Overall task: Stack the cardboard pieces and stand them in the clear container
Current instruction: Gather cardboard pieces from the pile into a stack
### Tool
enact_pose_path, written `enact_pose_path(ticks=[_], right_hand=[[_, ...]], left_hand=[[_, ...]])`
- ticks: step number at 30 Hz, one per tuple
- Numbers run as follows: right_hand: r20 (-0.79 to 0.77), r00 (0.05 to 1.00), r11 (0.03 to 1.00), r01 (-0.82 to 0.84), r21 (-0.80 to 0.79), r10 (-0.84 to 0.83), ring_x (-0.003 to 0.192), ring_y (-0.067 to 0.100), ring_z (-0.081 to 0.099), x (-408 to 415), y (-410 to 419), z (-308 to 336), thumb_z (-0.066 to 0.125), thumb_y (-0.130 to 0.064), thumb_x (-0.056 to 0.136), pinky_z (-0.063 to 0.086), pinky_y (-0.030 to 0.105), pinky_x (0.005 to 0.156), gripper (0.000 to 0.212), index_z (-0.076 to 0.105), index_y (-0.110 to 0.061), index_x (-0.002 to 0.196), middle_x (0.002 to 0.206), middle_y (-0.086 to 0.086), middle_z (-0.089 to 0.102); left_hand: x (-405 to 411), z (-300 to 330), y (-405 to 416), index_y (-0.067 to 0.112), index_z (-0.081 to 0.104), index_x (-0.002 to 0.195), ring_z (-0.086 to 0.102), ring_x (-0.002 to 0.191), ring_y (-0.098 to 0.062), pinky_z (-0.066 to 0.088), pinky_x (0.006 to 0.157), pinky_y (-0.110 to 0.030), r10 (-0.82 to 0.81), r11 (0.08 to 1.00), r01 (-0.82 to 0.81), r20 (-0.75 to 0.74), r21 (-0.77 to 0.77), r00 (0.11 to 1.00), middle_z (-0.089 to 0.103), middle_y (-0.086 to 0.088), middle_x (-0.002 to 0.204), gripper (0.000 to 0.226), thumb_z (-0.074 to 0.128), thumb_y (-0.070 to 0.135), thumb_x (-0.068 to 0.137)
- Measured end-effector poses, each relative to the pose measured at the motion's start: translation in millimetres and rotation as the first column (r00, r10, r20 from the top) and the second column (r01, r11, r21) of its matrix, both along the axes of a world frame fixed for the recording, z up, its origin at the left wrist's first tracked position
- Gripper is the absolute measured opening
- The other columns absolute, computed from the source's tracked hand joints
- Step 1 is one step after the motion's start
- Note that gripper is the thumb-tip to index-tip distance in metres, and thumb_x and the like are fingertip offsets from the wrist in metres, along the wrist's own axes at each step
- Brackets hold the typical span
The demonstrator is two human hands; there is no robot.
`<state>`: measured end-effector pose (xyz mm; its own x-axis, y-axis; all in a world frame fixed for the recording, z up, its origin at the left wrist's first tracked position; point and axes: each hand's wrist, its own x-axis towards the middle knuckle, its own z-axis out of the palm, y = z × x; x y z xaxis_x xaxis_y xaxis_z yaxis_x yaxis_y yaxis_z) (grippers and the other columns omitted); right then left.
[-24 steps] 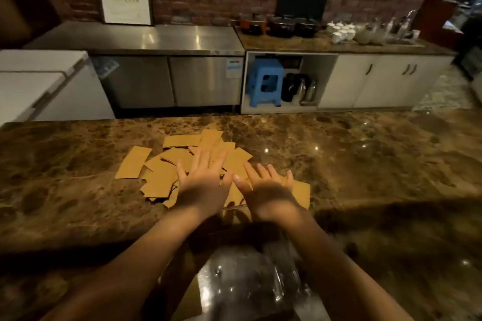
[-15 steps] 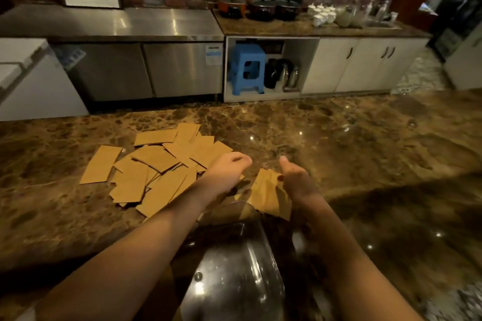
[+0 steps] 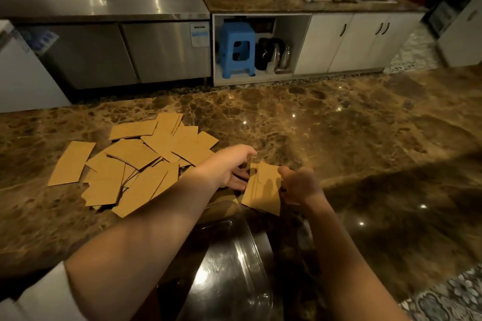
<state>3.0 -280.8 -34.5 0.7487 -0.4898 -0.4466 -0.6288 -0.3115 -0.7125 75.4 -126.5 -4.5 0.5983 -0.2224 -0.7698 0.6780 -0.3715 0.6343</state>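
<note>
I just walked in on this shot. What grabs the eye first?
The loose heap of cardboard pieces spread over the marble counter, left of centre. Beside it, the right hand pinches a small stack of pieces while the left hand steadies it, above the clear container.

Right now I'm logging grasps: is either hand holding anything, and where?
The right hand pinches a small stack of cardboard pieces at its right edge; the left hand steadies the stack's left side.

Two hands (image 3: 263, 177), one clear container (image 3: 234, 255), one blue stool (image 3: 236, 48), cardboard pieces (image 3: 135, 164) too overlapped to count
</note>
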Motion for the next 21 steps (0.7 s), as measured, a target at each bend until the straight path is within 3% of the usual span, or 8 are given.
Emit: enact_pose_path(ticks=[3,7,10,13,16,18,21], right_hand=[[-0.026,0.998,0.998,-0.054,-0.016,0.054,0.067,0.028,0.07,5.4,6.6,-3.1,0.06,-0.024,0.095,0.064,0.046,0.067,0.024,0.064,-0.001,0.097,0.084,0.016,0.068],[0.008,0.999,0.995,0.043,0.095,-0.044,0.082,0.033,0.071,7.1,11.9,-4.7,0.067,-0.024,0.09,0.063,0.051,0.072,0.021,0.057,-0.009,0.08,0.085,0.015,0.068],[0.026,0.999,0.985,0.042,0.168,-0.047,0.09,0.032,0.07,8.4,14.8,-4.3,0.073,-0.024,0.088,0.063,0.048,0.073,0.028,0.059,0.0,0.095,0.095,0.017,0.068],[0.022,0.999,0.951,0.034,0.308,-0.043,0.086,0.028,0.068,7.9,19.7,-1.5,0.074,-0.025,0.089,0.058,0.036,0.063,0.033,0.06,0.0,0.104,0.097,0.016,0.068],[0.154,0.987,0.923,-0.012,0.384,-0.051,0.089,0.029,0.071,7.7,22.4,6.0,0.073,-0.028,0.089,0.056,0.035,0.069,0.031,0.067,-0.003,0.106,0.102,0.016,0.073],[0.288,0.956,0.901,-0.076,0.427,-0.056,0.077,0.018,0.074,11.1,29.3,23.3,0.071,-0.027,0.091,0.056,0.028,0.059,0.023,0.069,-0.008,0.104,0.092,0.01,0.075],[0.452,0.89,0.838,-0.204,0.507,-0.057,0.068,0.014,0.075,23.0,52.7,60.5,0.065,-0.019,0.096,0.057,0.025,0.054,0.01,0.067,-0.011,0.101,0.079,0.003,0.078]], left_hand=[[2.4,-1.6,-3.0,0.011,0.05,0.128,0.066,0.094,-0.035,0.057,0.083,-0.042,0.013,0.999,-0.016,-0.056,-0.04,0.998,0.06,-0.021,0.122,0.045,0.059,0.04,0.094],[4.8,-11.9,-5.9,0.011,0.055,0.099,0.062,0.087,-0.027,0.053,0.076,-0.037,0.029,1.0,-0.029,-0.071,-0.008,0.997,0.06,-0.011,0.102,0.021,0.061,0.03,0.094],[4.3,-15.4,-11.3,0.011,0.059,0.102,0.057,0.086,-0.022,0.05,0.071,-0.034,0.0,1.0,0.0,-0.046,0.016,0.999,0.059,-0.006,0.096,0.012,0.062,0.02,0.094],[3.4,-12.3,-14.8,0.009,0.063,0.1,0.057,0.078,-0.022,0.046,0.063,-0.033,-0.043,0.999,0.042,0.002,0.027,0.999,0.061,-0.007,0.09,0.007,0.059,0.012,0.096],[9.5,3.5,-2.9,0.005,0.067,0.11,0.061,0.085,-0.023,0.049,0.069,-0.035,-0.001,0.997,0.005,0.048,-0.083,0.999,0.065,-0.008,0.095,0.018,0.063,0.01,0.094],[12.7,20.9,9.7,0.005,0.068,0.117,0.063,0.099,-0.025,0.052,0.083,-0.038,0.071,0.98,-0.046,0.122,-0.194,0.99,0.069,-0.012,0.11,0.027,0.066,0.009,0.091],[9.1,55.1,31.9,0.008,0.075,0.106,0.07,0.094,-0.027,0.057,0.081,-0.038,0.262,0.913,-0.147,0.273,-0.381,0.925,0.076,-0.014,0.102,0.018,0.067,0.004,0.09]])
